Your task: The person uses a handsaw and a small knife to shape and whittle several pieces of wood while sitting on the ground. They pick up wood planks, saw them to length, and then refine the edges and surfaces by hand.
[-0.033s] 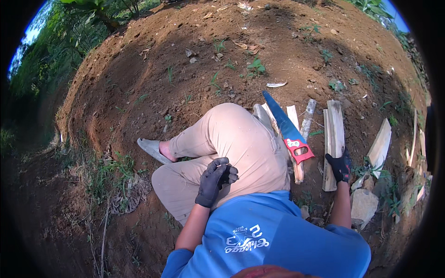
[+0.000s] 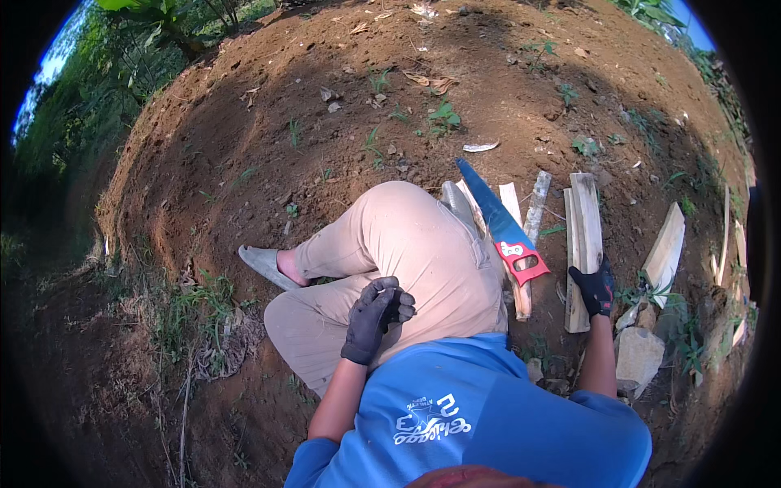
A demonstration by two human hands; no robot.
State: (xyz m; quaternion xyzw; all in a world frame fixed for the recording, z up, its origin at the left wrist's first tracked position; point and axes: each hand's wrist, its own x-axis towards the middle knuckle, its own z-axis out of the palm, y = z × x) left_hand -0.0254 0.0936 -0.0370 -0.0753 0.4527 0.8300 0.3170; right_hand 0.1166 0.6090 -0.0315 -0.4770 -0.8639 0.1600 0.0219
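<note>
My right hand [image 2: 595,291], in a dark glove, is closed round the near part of a split piece of wood [image 2: 586,211]. The thumb lies across its top and the fingers go down its right side, partly hidden. Along the left edge of that piece runs a thinner strip of wood [image 2: 572,244]. Over my bent legs, my left hand [image 2: 370,321], also gloved, is held with its fingers curled; whether anything is inside cannot be seen. Between my thigh and the right hand lies a handsaw [image 2: 496,213] with a blue blade and red handle, resting on narrow wood pieces [image 2: 522,299].
Right of my right hand are a pale split log [image 2: 665,248], a flat stone [image 2: 639,358] and small green plants. Thin sticks [image 2: 725,236] lie at the far right. Brown sloping soil [image 2: 268,163] with dry leaves and weeds spreads ahead. Bushes stand at the far left.
</note>
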